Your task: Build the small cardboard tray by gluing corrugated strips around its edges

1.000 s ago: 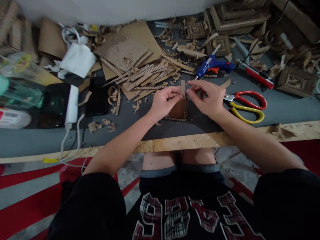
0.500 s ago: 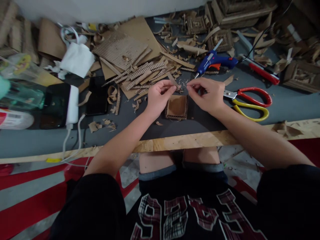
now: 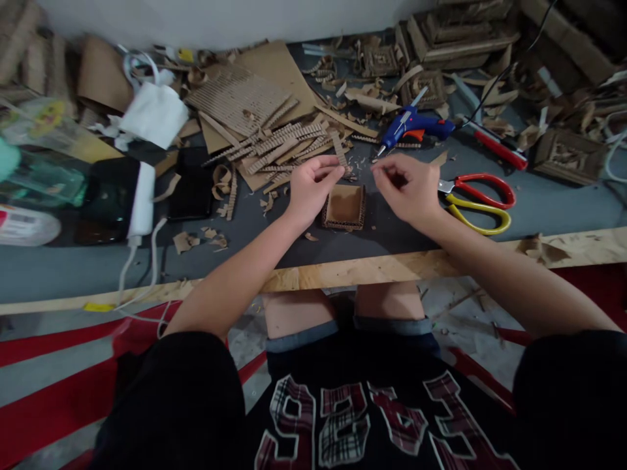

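Note:
My left hand point(image 3: 315, 186) pinches a short corrugated cardboard strip point(image 3: 338, 147) that points up and away from me. To its right, my right hand point(image 3: 406, 186) is closed with thumb and fingertips together; whatever it may hold is too small to make out. Between and just below the hands sits a small square cardboard box point(image 3: 344, 207) with corrugated edges, open at the top. Beyond my right hand lies a blue glue gun point(image 3: 414, 125), its nozzle toward the hands. Red and yellow handled scissors point(image 3: 477, 201) rest beside my right wrist.
Corrugated strips point(image 3: 284, 147) and cardboard sheets point(image 3: 245, 94) are piled behind my left hand. A black phone point(image 3: 190, 186), a white power bank point(image 3: 142, 199) with a cable and bottles point(image 3: 29, 225) stand left. A red-handled cutter point(image 3: 499, 149) and cardboard frames point(image 3: 568, 156) lie right.
The view has shifted slightly, so objects on the right appear further left. My right hand has drawn a little away from my left hand. The left still pinches the strip.

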Demonstrator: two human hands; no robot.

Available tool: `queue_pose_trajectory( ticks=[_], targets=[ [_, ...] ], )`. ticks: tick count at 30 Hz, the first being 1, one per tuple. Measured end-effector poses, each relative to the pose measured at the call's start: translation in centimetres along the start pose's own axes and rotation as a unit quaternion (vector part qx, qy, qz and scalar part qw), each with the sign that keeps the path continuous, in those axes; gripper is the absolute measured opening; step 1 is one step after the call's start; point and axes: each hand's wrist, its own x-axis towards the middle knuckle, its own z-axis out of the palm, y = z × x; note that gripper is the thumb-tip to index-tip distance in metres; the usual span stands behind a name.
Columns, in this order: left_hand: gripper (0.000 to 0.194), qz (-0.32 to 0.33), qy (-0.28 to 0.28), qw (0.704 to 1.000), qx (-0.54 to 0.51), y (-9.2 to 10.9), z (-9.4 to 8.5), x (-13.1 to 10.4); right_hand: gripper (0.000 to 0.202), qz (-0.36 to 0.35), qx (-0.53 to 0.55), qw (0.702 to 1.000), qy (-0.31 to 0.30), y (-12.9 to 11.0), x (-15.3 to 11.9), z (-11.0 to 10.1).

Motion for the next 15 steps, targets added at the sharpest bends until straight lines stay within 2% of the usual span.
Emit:
queue_pose_trajectory(
  ticks=[4, 7, 11, 13, 15],
  targets=[
    [0.058, -0.003, 0.004, 1.000, 0.001, 0.2, 0.2, -0.1, 0.026, -0.046, -0.118, 0.990, -0.064, -0.7, -2.6, -3.0],
    [0.055, -0.001, 0.015, 1.000, -0.022, 0.2, 0.3, -0.1, 0.029, -0.038, -0.211, 0.976, -0.040, 0.0, -4.7, -6.5],
    [0.062, -0.010, 0.019, 0.999, -0.047, 0.2, 0.5, -0.1, 0.044, 0.078, -0.321, 0.942, -0.068, 2.7, -7.4, -10.4],
    [0.062, -0.014, 0.024, 0.999, -0.044, 0.4, 0.6, -0.2, 0.052, 0.128, -0.319, 0.933, -0.110, 4.4, -8.1, -11.7],
    [0.057, -0.017, 0.029, 0.999, -0.042, 0.6, 0.7, -0.3, 0.055, 0.148, -0.298, 0.930, -0.156, 5.9, -8.1, -12.6]
  ],
)
